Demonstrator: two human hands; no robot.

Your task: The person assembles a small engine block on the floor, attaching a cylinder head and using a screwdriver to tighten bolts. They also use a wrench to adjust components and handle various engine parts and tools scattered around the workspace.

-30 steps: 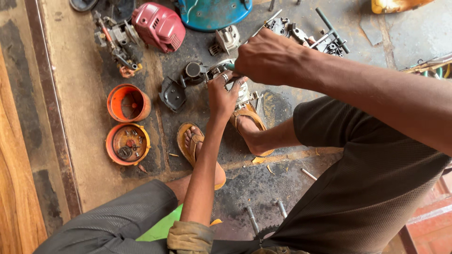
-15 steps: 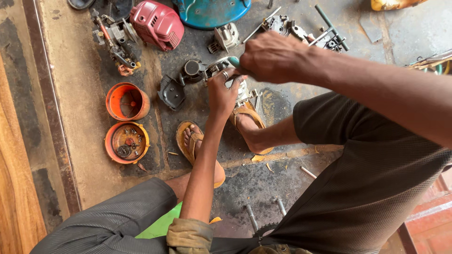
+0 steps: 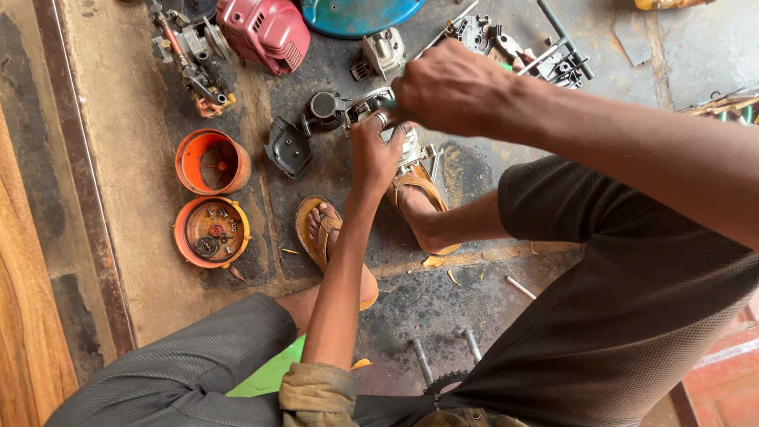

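Note:
A small grey metal engine block (image 3: 371,103) rests on the oily floor just beyond my sandalled feet (image 3: 324,229). My left hand (image 3: 375,150) grips its near side, holding it steady. My right hand (image 3: 451,87) is closed around a tool with a green handle (image 3: 393,103), held against the top of the engine block. The tool's working end is hidden behind my fingers.
Two orange round housings (image 3: 212,162) (image 3: 211,231) lie to the left, the nearer one holding small parts. A red engine cover (image 3: 265,32), a blue bowl (image 3: 356,14), a black cover (image 3: 288,146) and several metal engine parts (image 3: 190,51) lie around. Loose bolts (image 3: 419,360) sit by my knees.
My right hand has shifted slightly left and down over the engine block with the tool. My left hand stays on the block.

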